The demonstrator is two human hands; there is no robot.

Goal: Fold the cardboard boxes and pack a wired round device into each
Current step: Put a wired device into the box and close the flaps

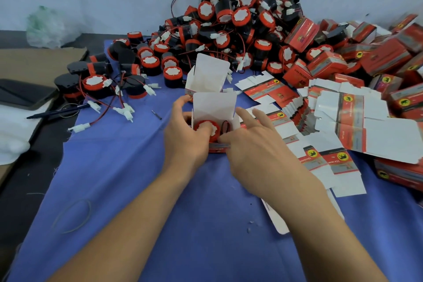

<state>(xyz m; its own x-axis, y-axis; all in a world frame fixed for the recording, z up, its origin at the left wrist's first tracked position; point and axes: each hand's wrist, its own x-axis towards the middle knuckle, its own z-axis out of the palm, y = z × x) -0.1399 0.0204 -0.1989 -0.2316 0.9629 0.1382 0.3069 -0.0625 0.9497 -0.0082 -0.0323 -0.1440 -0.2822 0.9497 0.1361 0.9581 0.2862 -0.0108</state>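
Note:
A small open cardboard box [214,107] stands on the blue cloth at centre, its white lid flap upright. A round red-and-black device [207,127] sits inside it with its wire beside it. My left hand [183,130] grips the box's left side, thumb on the device. My right hand [249,142] touches the box's right front edge, with its fingers extended. A second open box [209,75] stands just behind.
A big heap of wired round devices [229,23] fills the back. Flat unfolded boxes [343,117] lie to the right, with packed red boxes [384,57] beyond. A pen [57,112] and loose devices lie at the left, on the blue cloth [137,190].

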